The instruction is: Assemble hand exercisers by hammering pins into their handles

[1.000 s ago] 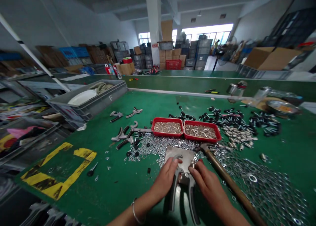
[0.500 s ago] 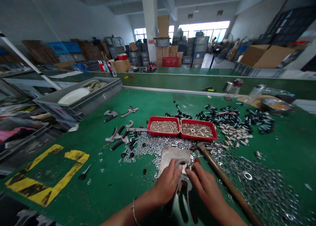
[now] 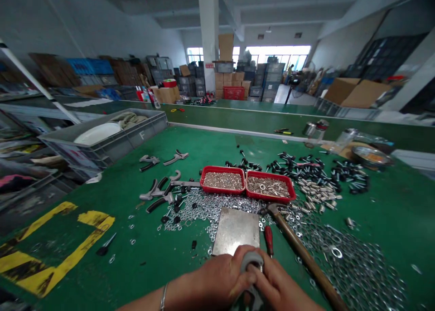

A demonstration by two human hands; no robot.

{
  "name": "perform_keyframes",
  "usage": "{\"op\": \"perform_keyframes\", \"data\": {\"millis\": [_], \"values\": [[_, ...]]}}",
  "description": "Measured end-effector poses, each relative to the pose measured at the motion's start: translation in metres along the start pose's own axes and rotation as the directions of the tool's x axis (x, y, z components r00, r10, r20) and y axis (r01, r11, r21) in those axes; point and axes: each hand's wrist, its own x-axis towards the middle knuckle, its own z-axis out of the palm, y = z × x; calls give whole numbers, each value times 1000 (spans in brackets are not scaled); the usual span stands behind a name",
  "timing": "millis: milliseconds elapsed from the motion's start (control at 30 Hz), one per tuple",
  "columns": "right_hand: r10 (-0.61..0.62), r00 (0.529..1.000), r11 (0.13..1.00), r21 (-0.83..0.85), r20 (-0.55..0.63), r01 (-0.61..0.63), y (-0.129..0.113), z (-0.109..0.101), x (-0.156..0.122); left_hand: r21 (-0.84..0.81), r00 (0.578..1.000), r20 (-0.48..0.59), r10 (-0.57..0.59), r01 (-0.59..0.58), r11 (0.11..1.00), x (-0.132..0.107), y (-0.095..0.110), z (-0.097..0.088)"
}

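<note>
Grey metal tool [image 3: 251, 262] between the left hand [image 3: 220, 274] and right hand [image 3: 277, 284], mostly hidden by them, its lower end cut off by the picture's edge.

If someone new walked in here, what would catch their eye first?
Two red trays of small metal parts stand mid-bench, with steel washers scattered across the green workbench to their lower right. At the bottom of the view, the left hand and right hand close around a grey metal tool, just below a steel plate.

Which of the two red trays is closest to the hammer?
The red tray on the right of the view: its front rim nearly meets the hammer's head, while the other red tray sits further left.
</note>
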Motion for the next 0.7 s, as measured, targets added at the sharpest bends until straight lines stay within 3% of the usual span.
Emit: {"op": "perform_keyframes", "data": {"millis": [67,200,267,333,433,533,633,700], "values": [[-20,998,1000,9,57,20,9,4,-2,4,999,12,36,-36,999,1,3,-2],[23,1000,998,-62,21,-21,32,-3,18,120,999,3,49,-49,992,27,-7,-14],[38,999,978,-207,7,-35,44,-23,41,237,999,-38,12,-2,972,50,-21,-24],[-23,999,913,-409,-44,3,57,-54,70,385,998,-67,-1,27,922,73,-38,-35],[-179,973,721,-693,-143,31,84,-108,112,599,996,-53,71,-25,800,104,-54,-48],[-216,969,528,-849,-121,11,122,-150,148,719,985,-17,174,-109,687,139,-49,-56],[-202,976,458,-889,-83,19,149,-163,175,775,979,37,202,-156,613,190,-34,-63],[-206,972,495,-869,-112,5,154,-160,182,820,981,57,184,-151,552,223,-25,-67]]}}
